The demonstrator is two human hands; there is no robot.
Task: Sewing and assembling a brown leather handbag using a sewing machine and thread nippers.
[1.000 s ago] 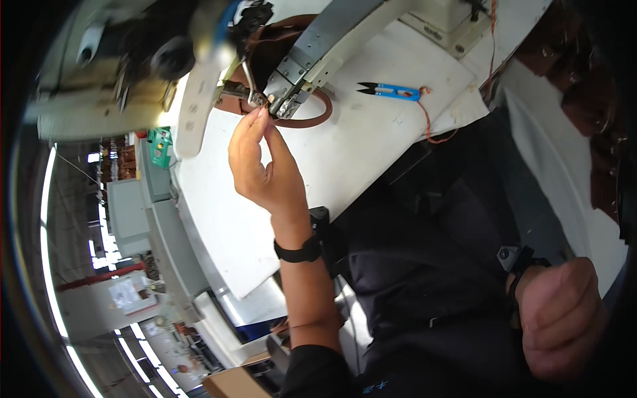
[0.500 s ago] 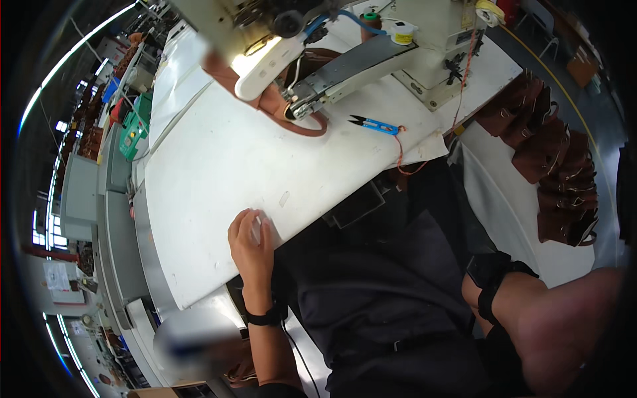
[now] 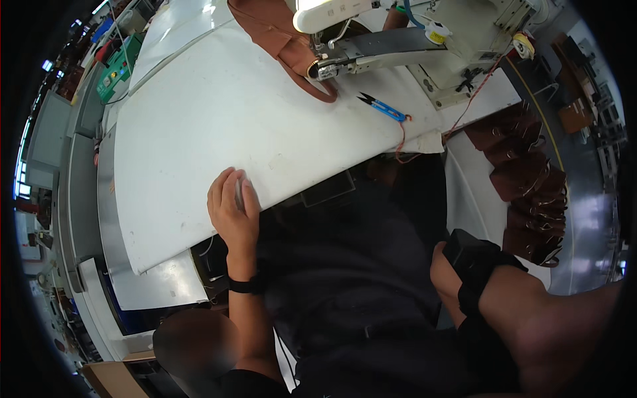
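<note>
Not one word or number can be read from here, though a few marks show. On the sewing machine [image 3: 458,60], the white rounded panel [image 3: 335,12] beside the needle carries a short row of small grey symbols, too faint to make out. Behind it, the small white spool [image 3: 436,32] wears a yellow label, its print lost to blur. Over on the left, pale spots dot the front of the green box [image 3: 119,69]; whether they're lettering, I can't tell. The dark garment [image 3: 358,265] shows a tiny pale mark, cut off by the lower edge.
</note>
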